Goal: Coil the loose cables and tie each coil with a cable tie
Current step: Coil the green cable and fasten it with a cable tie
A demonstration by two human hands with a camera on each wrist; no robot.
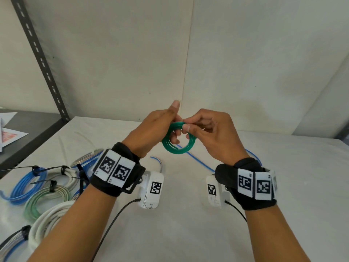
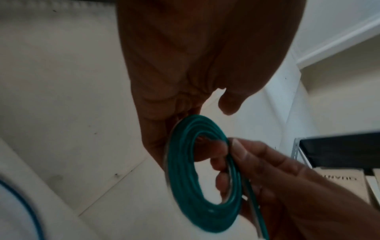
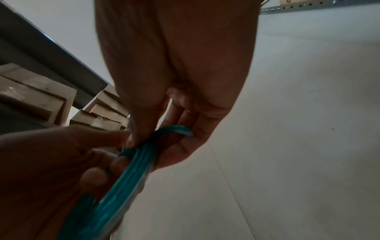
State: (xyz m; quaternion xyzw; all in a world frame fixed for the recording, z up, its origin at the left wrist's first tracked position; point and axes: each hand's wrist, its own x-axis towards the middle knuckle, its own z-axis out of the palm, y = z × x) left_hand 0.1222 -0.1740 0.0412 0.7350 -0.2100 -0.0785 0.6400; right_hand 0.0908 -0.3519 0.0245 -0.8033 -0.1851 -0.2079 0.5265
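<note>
A small green cable coil point(image 1: 178, 146) is held up above the white table point(image 1: 292, 195) between both hands. My left hand point(image 1: 156, 129) grips its left side, fingers curled through the ring and forefinger pointing up. My right hand point(image 1: 209, 133) pinches the top of the coil between thumb and forefinger. In the left wrist view the green coil point(image 2: 185, 186) stands almost edge-on, with the right hand's fingers point(image 2: 246, 155) on its rim. The right wrist view shows the green coil point(image 3: 131, 168) running between my right hand point(image 3: 174, 65) and my left hand point(image 3: 41, 162). No cable tie shows on this coil.
A loose blue cable point(image 1: 200, 162) lies on the table under the hands. At the left lie several coils tied with black cable ties: a blue coil point(image 1: 26, 186), a green-white coil point(image 1: 45, 201), a white coil point(image 1: 47, 225). A dark shelf point(image 1: 32, 133) with papers stands far left.
</note>
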